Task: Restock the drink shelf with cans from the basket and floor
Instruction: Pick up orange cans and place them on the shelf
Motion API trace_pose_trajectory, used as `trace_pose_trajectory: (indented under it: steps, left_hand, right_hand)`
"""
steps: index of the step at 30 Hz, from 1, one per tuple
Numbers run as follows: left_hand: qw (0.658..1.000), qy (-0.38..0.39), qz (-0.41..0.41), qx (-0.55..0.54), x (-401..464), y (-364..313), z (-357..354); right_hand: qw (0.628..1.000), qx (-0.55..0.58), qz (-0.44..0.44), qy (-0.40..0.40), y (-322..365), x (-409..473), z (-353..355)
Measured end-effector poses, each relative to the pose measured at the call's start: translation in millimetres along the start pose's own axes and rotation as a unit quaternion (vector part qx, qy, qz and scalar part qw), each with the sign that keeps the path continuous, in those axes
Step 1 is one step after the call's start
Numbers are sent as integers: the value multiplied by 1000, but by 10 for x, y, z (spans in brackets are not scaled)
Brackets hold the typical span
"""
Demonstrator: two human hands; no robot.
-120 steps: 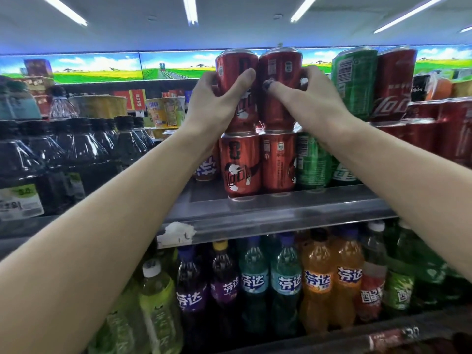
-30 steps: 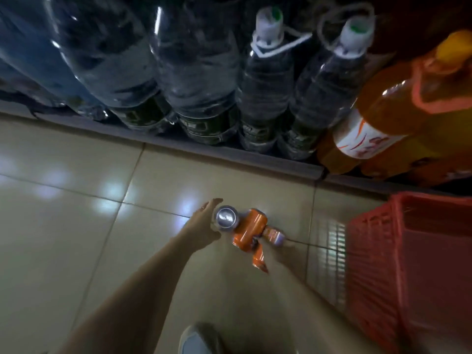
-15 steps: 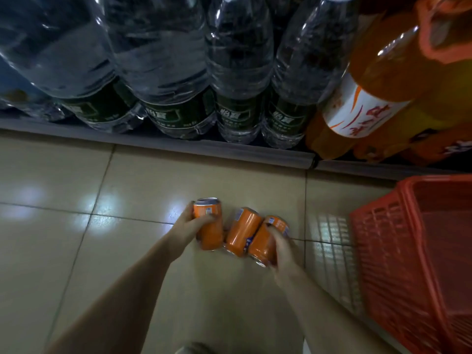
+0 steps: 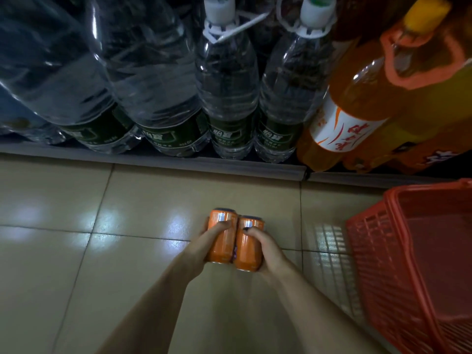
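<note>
The left hand gripped one orange can and the right hand another, side by side, touching, long axes pointing toward the shelf (probably lifted just clear of the floor), the basket to their right.

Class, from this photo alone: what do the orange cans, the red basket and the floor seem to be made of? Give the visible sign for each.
Orange cans: probably thin metal with glossy printed skin; silvery top rims.
Red basket: apparently moulded plastic, matte; slotted lattice wall.
Floor: likely glazed ceramic tile; grout lines and mirror-like light reflections.
</note>
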State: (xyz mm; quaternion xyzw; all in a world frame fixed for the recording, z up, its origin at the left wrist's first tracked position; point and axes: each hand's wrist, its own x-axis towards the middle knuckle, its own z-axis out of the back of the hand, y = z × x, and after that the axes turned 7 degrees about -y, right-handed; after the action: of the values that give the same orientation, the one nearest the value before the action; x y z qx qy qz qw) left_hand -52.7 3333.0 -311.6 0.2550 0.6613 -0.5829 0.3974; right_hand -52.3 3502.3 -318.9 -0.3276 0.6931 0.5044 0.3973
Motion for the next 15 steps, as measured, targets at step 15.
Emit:
trace_pose_trajectory:
  steps: [15]
  left_hand:
    - [989,16,-147,-5,-3856,-2679,-241]
  right_hand:
    - [979,-41,186,70,2204,-3892,-546]
